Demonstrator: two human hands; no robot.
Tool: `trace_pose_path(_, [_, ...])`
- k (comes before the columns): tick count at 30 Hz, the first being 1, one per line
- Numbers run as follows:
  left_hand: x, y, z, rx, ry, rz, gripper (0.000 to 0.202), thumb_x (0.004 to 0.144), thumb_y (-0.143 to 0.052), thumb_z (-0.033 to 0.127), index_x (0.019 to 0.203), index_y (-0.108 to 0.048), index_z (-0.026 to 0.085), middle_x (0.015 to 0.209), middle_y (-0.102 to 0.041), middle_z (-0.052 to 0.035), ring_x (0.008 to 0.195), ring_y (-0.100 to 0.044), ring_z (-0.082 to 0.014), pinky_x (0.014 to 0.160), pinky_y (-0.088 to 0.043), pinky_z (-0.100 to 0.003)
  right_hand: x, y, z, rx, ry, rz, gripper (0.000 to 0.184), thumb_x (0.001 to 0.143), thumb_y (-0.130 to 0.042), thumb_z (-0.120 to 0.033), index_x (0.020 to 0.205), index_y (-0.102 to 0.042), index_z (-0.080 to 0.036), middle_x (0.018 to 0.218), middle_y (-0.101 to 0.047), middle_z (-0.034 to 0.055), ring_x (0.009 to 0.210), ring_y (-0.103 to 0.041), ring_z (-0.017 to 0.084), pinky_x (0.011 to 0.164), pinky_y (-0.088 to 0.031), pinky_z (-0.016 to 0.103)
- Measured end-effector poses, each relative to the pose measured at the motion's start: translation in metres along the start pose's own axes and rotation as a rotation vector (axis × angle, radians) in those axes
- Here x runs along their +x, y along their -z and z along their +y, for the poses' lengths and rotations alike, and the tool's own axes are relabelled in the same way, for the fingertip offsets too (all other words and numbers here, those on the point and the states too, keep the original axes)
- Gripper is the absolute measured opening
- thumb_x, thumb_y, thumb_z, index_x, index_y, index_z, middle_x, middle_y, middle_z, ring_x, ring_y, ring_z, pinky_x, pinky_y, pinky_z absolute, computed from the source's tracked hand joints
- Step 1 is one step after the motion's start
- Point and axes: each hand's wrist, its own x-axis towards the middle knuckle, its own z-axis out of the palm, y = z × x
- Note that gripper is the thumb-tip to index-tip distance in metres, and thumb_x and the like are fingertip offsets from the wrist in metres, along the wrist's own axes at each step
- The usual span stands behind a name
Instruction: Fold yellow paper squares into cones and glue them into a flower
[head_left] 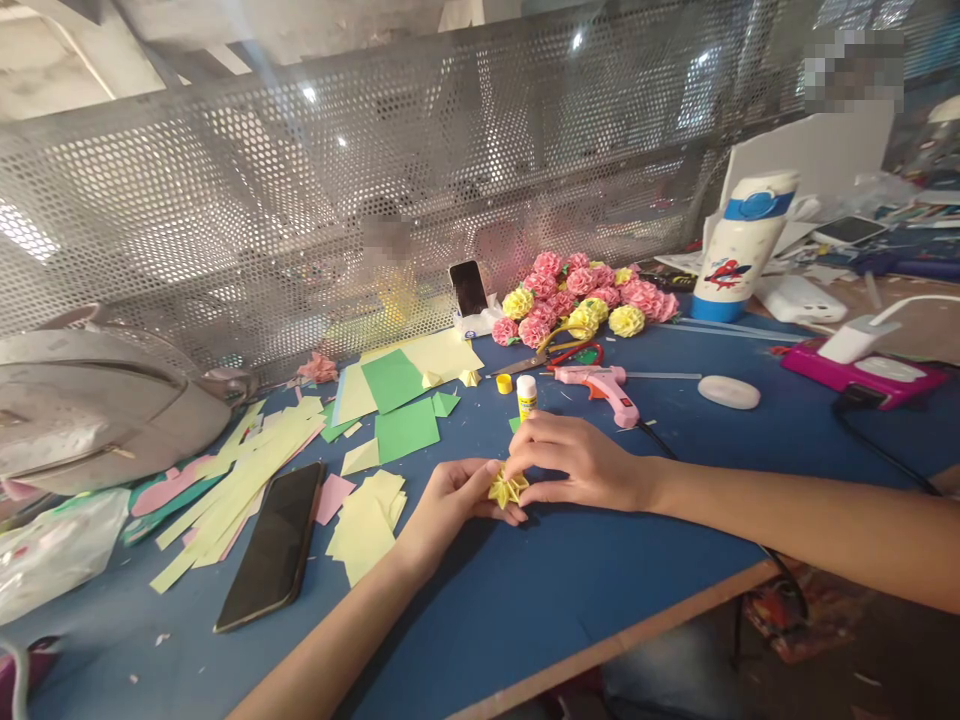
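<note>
A small yellow folded paper flower point(508, 487) is held between both my hands, just above the blue table. My left hand point(459, 492) grips it from the left, thumb on its edge. From the right, the fingers of my right hand point(568, 461) pinch its petals. Right behind my hands stands an uncapped glue stick point(527, 395), with its yellow cap point(504, 384) beside it. A pink glue gun point(604, 388) lies behind my right hand, next to scissors point(551, 352). Yellow paper pieces point(369, 525) and green paper squares point(407, 430) lie left of my hands.
Pink and yellow paper flowers point(577, 290) are heaped at the back by a perforated metal screen point(300, 220). A phone point(274, 545) and paper strips point(247, 480) lie at left, near a bag point(97, 400). A bottle point(742, 245) and a magenta power strip point(862, 370) are at right.
</note>
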Motion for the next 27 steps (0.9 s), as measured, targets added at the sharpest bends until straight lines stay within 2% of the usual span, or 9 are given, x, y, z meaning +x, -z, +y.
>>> trace_pose_path(3, [0.0003,0.0003,-0.0017,0.003,-0.008,0.02,0.048,0.088,-0.064,0.053,0.094,-0.075,0.006,0.078,-0.075,-0.012,0.067,-0.071,-0.0194,0.074,-0.058,-0.032,-0.0015,-0.0022,0.0009,-0.005,-0.024,0.002,0.026,0.097,-0.056,-0.039,0.108,-0.064,-0.017,0.094,-0.061,0.0059,0.087,-0.056,0.017,0.084,-0.046,0.032])
trace_pose_path(9, [-0.0005,-0.0004,-0.0011,0.009,-0.013,0.038,0.049,0.088,-0.064,0.053,0.094,-0.075,0.006,0.08,-0.076,-0.0125,0.069,-0.072,-0.0199,0.076,-0.059,-0.033,-0.0029,-0.0033,-0.0004,-0.013,-0.057,0.024,0.018,0.093,-0.065,-0.031,0.105,-0.065,-0.018,0.093,-0.061,0.0046,0.085,-0.056,0.017,0.085,-0.046,0.033])
trace_pose_path(13, [-0.0014,-0.0014,0.0003,0.013,-0.017,0.042,0.046,0.09,-0.063,0.05,0.096,-0.076,0.006,0.084,-0.076,-0.0133,0.071,-0.072,-0.0206,0.075,-0.059,-0.032,-0.0035,-0.0039,-0.001,-0.009,-0.061,0.024,0.015,0.092,-0.065,-0.029,0.104,-0.066,-0.019,0.093,-0.061,0.0045,0.085,-0.056,0.017,0.083,-0.046,0.032])
trace_pose_path(19, [-0.0006,0.0004,-0.0021,0.01,-0.025,0.053,0.05,0.089,-0.062,0.055,0.096,-0.076,0.007,0.088,-0.076,-0.0137,0.073,-0.073,-0.0219,0.077,-0.059,-0.034,-0.0036,-0.0054,-0.0005,-0.01,-0.072,0.051,0.016,0.091,-0.066,-0.029,0.104,-0.066,-0.02,0.091,-0.06,0.0035,0.084,-0.056,0.016,0.083,-0.046,0.031])
trace_pose_path(27, [-0.0011,-0.0016,-0.0032,0.045,-0.025,0.095,0.042,0.089,-0.064,0.05,0.095,-0.079,0.011,0.087,-0.077,-0.0076,0.077,-0.071,-0.0212,0.076,-0.057,-0.03,-0.0037,-0.004,-0.0029,0.016,-0.119,-0.034,0.019,0.09,-0.068,-0.033,0.102,-0.062,-0.019,0.096,-0.058,0.0046,0.088,-0.055,0.018,0.081,-0.046,0.031])
